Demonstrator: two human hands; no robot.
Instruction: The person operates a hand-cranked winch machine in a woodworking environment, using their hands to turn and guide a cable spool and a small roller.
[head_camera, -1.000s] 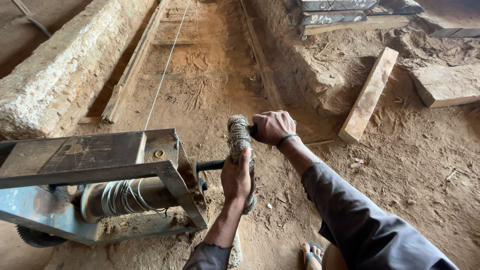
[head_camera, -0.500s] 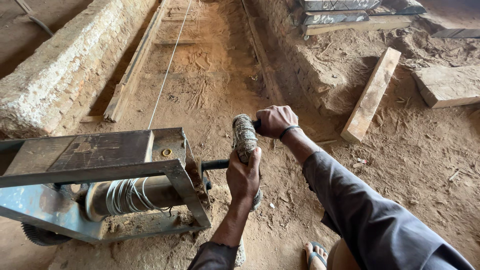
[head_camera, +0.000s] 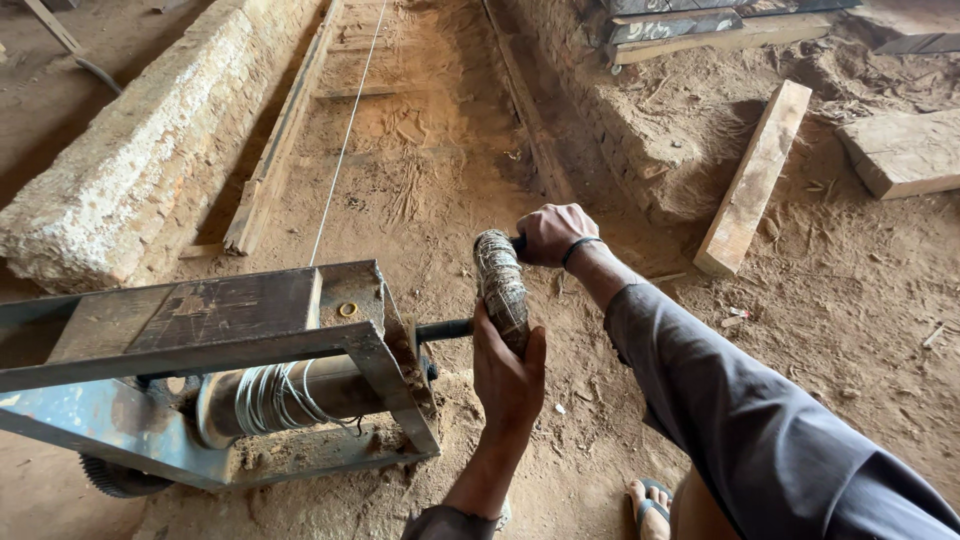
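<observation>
A metal winch frame (head_camera: 250, 340) stands on the sandy ground, its drum (head_camera: 290, 395) wound with wire cable. A taut wire (head_camera: 345, 140) runs from the frame away along the trench. On the frame's right side is a crank wheel (head_camera: 500, 280) wrapped in cloth or cord, set on a short axle (head_camera: 445, 328). My left hand (head_camera: 508, 375) grips the wheel's lower rim. My right hand (head_camera: 553, 233) is closed on the handle at the wheel's top. A dark band circles my right wrist.
A rough concrete slab (head_camera: 130, 170) lies along the left. Wooden planks (head_camera: 752, 180) and a thick board (head_camera: 905, 150) rest on the dirt at right, with stacked timbers (head_camera: 690, 25) beyond. A long rail (head_camera: 275, 140) borders the trench. My sandalled foot (head_camera: 648, 500) is below.
Both hands stay on the crank wheel. The view has shifted slightly, with the winch and hands a little further right and lower in the picture.
</observation>
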